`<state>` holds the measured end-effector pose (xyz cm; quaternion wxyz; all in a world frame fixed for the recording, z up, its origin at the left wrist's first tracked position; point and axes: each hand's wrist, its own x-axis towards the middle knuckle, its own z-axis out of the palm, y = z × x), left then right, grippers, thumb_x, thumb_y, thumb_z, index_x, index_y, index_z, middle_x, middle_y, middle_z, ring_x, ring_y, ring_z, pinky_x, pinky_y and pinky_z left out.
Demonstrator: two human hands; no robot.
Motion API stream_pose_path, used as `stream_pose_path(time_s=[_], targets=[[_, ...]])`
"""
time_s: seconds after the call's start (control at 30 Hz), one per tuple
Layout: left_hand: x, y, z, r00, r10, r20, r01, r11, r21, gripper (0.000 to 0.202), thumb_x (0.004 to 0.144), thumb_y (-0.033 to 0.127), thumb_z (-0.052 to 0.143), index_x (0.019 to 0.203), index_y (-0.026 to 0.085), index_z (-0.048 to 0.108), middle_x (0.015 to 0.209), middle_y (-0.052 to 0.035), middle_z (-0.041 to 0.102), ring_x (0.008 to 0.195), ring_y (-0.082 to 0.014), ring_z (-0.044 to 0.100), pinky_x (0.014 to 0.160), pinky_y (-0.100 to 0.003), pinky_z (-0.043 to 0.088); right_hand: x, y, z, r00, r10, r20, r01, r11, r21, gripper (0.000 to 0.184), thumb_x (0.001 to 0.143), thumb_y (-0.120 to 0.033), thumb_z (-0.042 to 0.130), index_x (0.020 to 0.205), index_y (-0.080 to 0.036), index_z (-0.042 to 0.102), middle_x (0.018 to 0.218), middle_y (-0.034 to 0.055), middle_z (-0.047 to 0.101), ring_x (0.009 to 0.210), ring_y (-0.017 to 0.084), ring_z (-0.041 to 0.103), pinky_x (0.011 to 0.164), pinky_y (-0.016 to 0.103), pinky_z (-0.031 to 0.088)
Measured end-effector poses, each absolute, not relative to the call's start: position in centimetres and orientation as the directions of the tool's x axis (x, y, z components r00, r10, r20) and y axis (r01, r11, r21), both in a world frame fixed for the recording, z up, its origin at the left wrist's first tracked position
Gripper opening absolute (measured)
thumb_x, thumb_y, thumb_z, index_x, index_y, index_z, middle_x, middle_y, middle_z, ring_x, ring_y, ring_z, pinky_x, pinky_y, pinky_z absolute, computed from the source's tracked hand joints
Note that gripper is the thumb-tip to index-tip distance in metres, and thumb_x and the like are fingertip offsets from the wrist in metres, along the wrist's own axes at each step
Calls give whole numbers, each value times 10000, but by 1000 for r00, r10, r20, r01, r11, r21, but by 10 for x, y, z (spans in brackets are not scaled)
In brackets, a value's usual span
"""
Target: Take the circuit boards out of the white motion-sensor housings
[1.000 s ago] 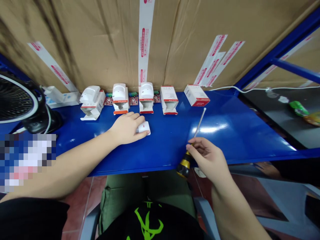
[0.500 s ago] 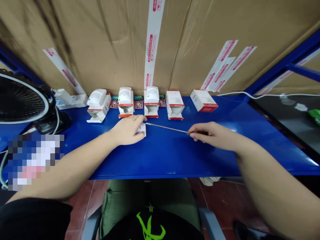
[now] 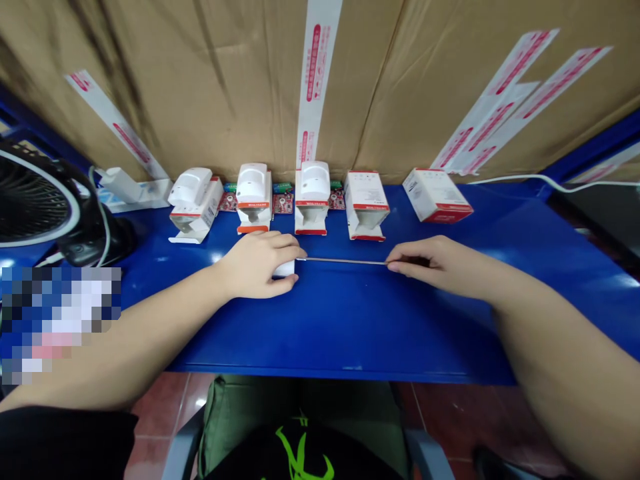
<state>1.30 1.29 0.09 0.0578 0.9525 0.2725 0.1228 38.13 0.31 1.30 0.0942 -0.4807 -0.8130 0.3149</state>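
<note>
Screwdriver (image 3: 345,261), pinched by the right hand (image 3: 440,265), is probably being aligned with the white casing (image 3: 285,269) in the left hand's (image 3: 261,263) half-curled grip, front-left of the rightmost open box (image 3: 367,193), needing steadiness next.

Black short-sleeved top (image 3: 255,463); lime-green print (image 3: 299,459) in front; olive-green trousers (image 3: 250,403).

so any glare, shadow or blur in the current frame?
Head view: glare spot on the blue table near the right frame edge; same head view: dark streaks, perhaps shadows, upper left on the cardboard; head view: small print on the fourth box from left too soft to read.
</note>
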Motion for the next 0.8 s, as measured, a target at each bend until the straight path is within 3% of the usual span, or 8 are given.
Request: stream_pose_path(time_s=[0.57,0.8], targets=[[12,15,1,823,524,220,487,-850,200,363,1006,346,555,1221,157,778,1250,-138,797,1111,-307,788,975,-460,658,376,7,14,-512,840,-179,749,334,-572,452,930,-658,577,847,-265,782,779,58,780,651,233,658,647,380,488],[11,16,-1,808,534,248,495,-844,204,353,998,357,572,1175,150,798,1217,-140,808,1085,-307,798,948,-454,675,377,25,33,-540,768,-344,768,283,-574,528,904,-730,613,766,-259,808,636,37,703,590,211,609,569,349,449]])
